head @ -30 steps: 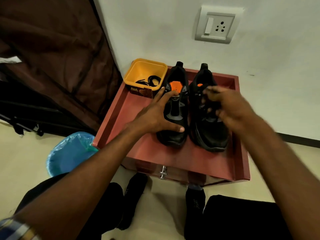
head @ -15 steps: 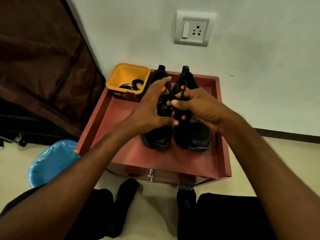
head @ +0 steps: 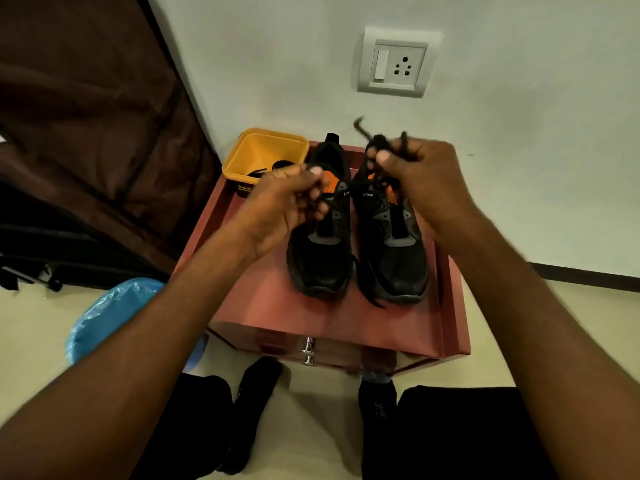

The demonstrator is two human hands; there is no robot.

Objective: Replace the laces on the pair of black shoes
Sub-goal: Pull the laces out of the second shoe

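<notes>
**Both hands pinched one black lace above the shoes**

The left hand (head: 291,202) hung over the left shoe (head: 320,244) with its fingers curled, thumb and forefinger nipping a black lace (head: 363,183). The right hand (head: 419,178) was raised above the right shoe (head: 393,244), its fingers closed round a bunched part of the same lace, with short ends sticking up past the knuckles. Between the two hands the lace ran across the orange-lined collars of the shoes. Another length of it trailed down between the shoes and lay over the toe of the right one.

The two black shoes stood side by side, toes toward the person, on a red wooden tray-topped stand (head: 263,306) set against the wall. A yellow tub (head: 266,150) sat at the stand's far left corner, just beside the left shoe, with dark laces inside.

The left hand covered the near rim of the tub and part of the left shoe's collar. Motion blur softened both hands, so exactly how the lace threaded through the right fist could not be made out, nor which eyelets it still passed through
</notes>
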